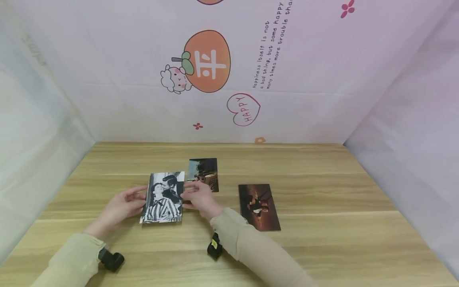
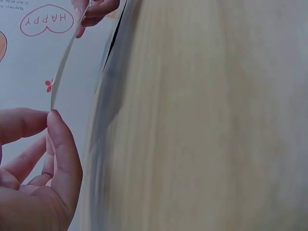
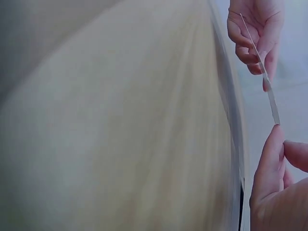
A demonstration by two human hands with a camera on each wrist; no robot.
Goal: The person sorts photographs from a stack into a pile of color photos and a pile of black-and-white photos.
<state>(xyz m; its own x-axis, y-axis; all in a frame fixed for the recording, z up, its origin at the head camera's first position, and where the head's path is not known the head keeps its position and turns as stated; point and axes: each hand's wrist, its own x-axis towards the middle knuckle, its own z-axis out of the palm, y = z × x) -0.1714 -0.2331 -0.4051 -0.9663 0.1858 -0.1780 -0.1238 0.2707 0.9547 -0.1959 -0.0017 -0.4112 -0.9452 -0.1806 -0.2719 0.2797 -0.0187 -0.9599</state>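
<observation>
A black-and-white photo card (image 1: 163, 199) of a couple, one in a striped top, is held up off the wooden table between two hands. At its left edge, my left hand (image 1: 118, 208) pinches it between thumb and finger. My right hand (image 1: 203, 200) holds the opposite edge with its fingertips. In the left wrist view the card (image 2: 65, 62) appears nearly edge-on, the left hand (image 2: 45, 178) gripping its near side. Edge-on too in the right wrist view, the card (image 3: 270, 98) meets the fingertips of the right hand (image 3: 276, 192).
Behind the right hand lies a dark photo card (image 1: 202, 167) with a blue patch, partly covered by that hand. A reddish-brown photo card (image 1: 259, 209) lies right of the right forearm. White printed sheeting (image 1: 301, 115) walls the wooden table (image 1: 322, 191) at back and sides.
</observation>
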